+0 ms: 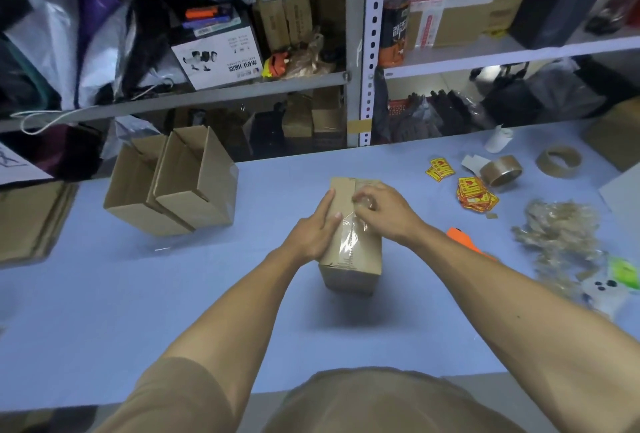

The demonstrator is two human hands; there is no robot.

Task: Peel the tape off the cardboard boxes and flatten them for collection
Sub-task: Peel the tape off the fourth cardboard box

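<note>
- On the pale blue surface (173,294), the left hand (317,230) lies flat, bracing a small brown cardboard box (349,242).
- Right hand (384,207) pinches clear tape (349,242) (glossy strip) on top.

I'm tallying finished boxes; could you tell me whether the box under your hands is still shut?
Shut: the box keeps its shape, flaps closed, clear tape partly lifted along its top.

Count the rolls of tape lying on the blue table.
2, both at the table's far right: a brown tape roll beside the yellow stickers, and a nearly spent roll behind it. None seem hidden.
</note>
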